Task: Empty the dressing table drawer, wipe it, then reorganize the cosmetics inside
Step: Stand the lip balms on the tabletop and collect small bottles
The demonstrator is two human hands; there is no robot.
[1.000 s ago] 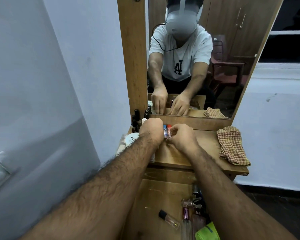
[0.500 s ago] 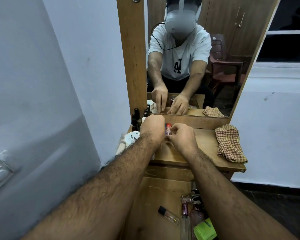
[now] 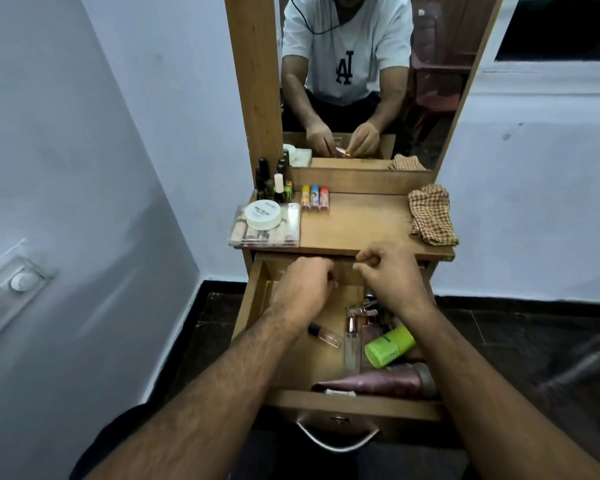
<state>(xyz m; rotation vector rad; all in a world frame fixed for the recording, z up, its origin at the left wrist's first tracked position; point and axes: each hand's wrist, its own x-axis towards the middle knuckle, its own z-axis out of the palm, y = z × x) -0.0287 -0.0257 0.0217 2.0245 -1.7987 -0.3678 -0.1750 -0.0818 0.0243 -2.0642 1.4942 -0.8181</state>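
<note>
- The drawer (image 3: pixel 329 358) is found pulled fully out below the worktop (image 3: pixel 357 223), so that its contents can be reached from above; its metal handle (image 3: pixel 338 441) is seen at the near edge.
- Part of the contents is already set out on the worktop: three small coloured tubes (image 3: pixel 315 197) are stood in a row against the mirror base, dark nail-polish bottles (image 3: pixel 274 180) are grouped in the back left corner, and a white round jar (image 3: pixel 263 214) is rested on a clear lidded case (image 3: pixel 264 226). This grouping by kind is judged to be deliberate, to ease the later reorganising.
- A checked cloth (image 3: pixel 430 214) is laid at the right end of the worktop, well apart from the cosmetics, presumably kept ready for the wiping.
- Still lying in the drawer, mostly to the right: a green-capped bottle (image 3: pixel 390 346), a pink tube (image 3: pixel 374 384), slim glass bottles (image 3: pixel 352 341) and a small vial (image 3: pixel 323 334). Emptying is judged incomplete.
- The left hand (image 3: pixel 305 289) is lowered into the far part of the drawer with fingers curled; whether anything is in its grip cannot be told.
- The right hand (image 3: pixel 392 275) is held over the drawer's far edge, fingers curled with thumb against forefinger; nothing can be made out in its grip.
</note>
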